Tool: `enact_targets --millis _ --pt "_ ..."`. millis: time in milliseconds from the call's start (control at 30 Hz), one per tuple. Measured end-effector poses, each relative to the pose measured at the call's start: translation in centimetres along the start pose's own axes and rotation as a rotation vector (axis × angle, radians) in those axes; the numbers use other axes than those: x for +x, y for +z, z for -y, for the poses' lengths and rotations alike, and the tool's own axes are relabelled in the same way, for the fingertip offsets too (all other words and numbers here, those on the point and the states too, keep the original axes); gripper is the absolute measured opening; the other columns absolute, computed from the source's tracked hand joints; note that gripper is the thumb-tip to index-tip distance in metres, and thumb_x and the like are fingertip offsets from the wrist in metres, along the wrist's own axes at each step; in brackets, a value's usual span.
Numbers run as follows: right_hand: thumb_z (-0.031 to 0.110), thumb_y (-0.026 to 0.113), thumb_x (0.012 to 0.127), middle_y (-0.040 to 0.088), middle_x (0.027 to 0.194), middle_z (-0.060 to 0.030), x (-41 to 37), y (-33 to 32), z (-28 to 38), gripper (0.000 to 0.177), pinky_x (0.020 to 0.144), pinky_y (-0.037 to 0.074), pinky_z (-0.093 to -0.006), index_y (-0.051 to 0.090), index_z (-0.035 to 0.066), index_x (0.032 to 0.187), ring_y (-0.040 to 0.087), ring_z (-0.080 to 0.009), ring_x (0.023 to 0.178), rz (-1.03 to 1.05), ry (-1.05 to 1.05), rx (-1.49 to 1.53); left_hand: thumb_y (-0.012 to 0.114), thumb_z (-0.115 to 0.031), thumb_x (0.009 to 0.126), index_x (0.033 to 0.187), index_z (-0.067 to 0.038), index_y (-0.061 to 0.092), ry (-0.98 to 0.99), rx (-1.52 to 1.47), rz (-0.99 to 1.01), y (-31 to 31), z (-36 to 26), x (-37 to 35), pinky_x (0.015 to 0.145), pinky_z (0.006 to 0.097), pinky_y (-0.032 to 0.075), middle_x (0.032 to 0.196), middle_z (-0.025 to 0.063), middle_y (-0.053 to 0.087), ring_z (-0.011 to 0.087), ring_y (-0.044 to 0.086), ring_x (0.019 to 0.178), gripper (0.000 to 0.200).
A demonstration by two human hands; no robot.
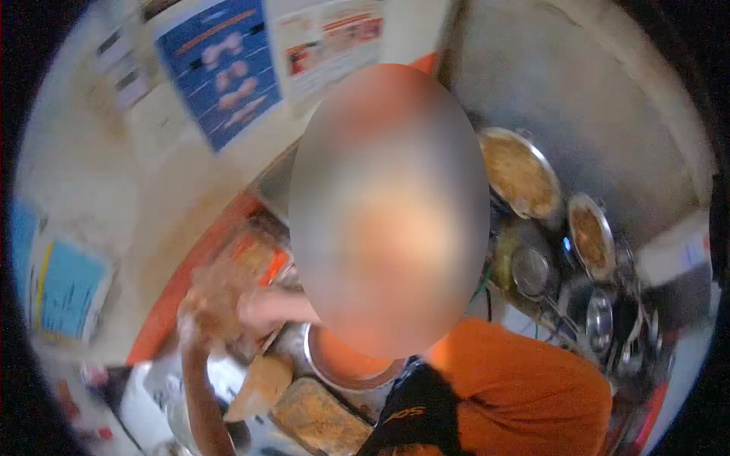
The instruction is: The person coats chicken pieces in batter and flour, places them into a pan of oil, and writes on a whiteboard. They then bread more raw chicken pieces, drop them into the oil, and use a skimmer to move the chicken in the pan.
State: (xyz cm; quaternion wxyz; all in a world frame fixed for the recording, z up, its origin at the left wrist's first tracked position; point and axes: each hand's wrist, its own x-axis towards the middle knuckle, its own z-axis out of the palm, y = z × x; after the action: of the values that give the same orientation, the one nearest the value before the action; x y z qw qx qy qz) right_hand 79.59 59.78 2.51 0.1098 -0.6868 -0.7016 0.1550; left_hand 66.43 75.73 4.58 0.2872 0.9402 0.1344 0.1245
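Both hands are close together over the counter at the left, smeared by motion. My left hand (196,310) is at the top of a bare forearm rising from the lower left. Beside it is my right hand (258,310), its forearm running behind a large blurred oval towards an orange sleeve (532,380). Fingers and anything between them cannot be made out. Just below are a brown paper-like piece (262,387), a brown crusted block (319,418) and a round metal pot (308,353) with orange contents. A red-orange packet (266,258) lies behind the hands.
Black cloth (418,410) with lettering crosses the bottom. Wide pans of food (521,171) (591,232) and a strainer-like ladle (531,267) stand at the right. Posters (228,76) hang on the wall. The blurred oval hides the middle.
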Motion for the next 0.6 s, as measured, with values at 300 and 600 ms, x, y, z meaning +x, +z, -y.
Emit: enact_targets --millis 300,600 --pt "0.022 0.062 0.084 0.069 0.08 -0.0139 3.4 6.9 -1.2 0.016 0.065 0.053 -0.0423 0.071 0.01 0.084 0.067 -0.0277 0.073 0.172 0.126 -0.167 0.063 -0.03 0.088 0.111 -0.002 0.062 -0.241 -0.341 -0.013 0.8 1.9 -1.9 0.074 0.0298 0.05 0.112 0.0057 0.063 0.0156 0.059 0.09 0.037" --pt "0.027 0.06 0.085 0.07 0.081 -0.0128 3.4 10.0 -2.8 0.019 0.067 0.055 -0.0403 0.072 0.012 0.087 0.068 -0.0256 0.075 0.057 0.077 -0.256 0.062 -0.028 0.091 0.1 -0.009 0.062 -0.391 -1.018 0.114 1.7 10.7 -0.7 0.067 0.0283 0.049 0.087 -0.0016 0.057 0.0126 0.054 0.079 0.021"
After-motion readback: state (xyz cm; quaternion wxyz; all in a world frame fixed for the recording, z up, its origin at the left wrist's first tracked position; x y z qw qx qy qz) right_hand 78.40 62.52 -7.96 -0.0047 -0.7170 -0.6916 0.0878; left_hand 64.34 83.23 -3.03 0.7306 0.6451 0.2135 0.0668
